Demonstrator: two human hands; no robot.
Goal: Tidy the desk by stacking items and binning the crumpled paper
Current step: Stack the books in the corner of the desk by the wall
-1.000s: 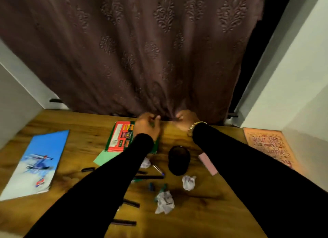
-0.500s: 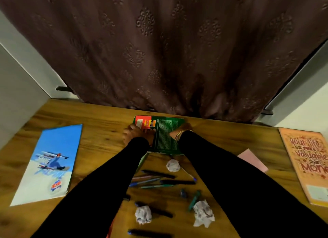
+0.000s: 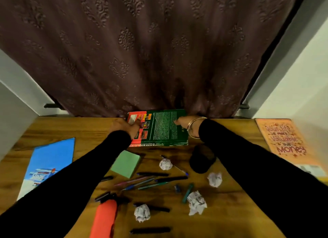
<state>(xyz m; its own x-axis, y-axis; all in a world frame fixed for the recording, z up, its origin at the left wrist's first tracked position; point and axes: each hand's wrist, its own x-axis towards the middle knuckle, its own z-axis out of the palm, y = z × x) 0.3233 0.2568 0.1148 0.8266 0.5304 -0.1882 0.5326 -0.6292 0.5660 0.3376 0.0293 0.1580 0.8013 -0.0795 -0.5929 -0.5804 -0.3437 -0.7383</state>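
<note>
Around the grips: curtain [image 3: 142,51] hangs right behind both, touching the far edge of the book [image 3: 163,129]. A black cup [image 3: 202,159] sits just nearer me than the right grip [image 3: 186,125], under that wrist. A green notepad [image 3: 126,164] lies just nearer me than the left grip [image 3: 126,129], partly under that sleeve. Further back toward me from both grips are loose pens [image 3: 150,182] and four paper balls: one [image 3: 166,164] between notepad and cup, one [image 3: 215,179] past the cup, two more [image 3: 196,202] [image 3: 142,212] closer to me. An orange pouch [image 3: 104,218] sits near my left elbow. A blue booklet [image 3: 48,165] is well out left of the left grip, and an orange book [image 3: 284,142] well out right of the right grip. Nothing is between the grips but the book itself.

The book lies flat on the worktop [image 3: 230,211], back cover up: a green panel with small text and a red strip with small pictures on the left. The spine lettering faces me upside down.

Left grip: fingers curled on the red left edge, grasping the book. It's a bit blurred. Right grip: fingers laid out fairly straight on the green cover near the right edge, released and pressing, with a gold bangle [image 3: 193,127] at the wrist.
</note>
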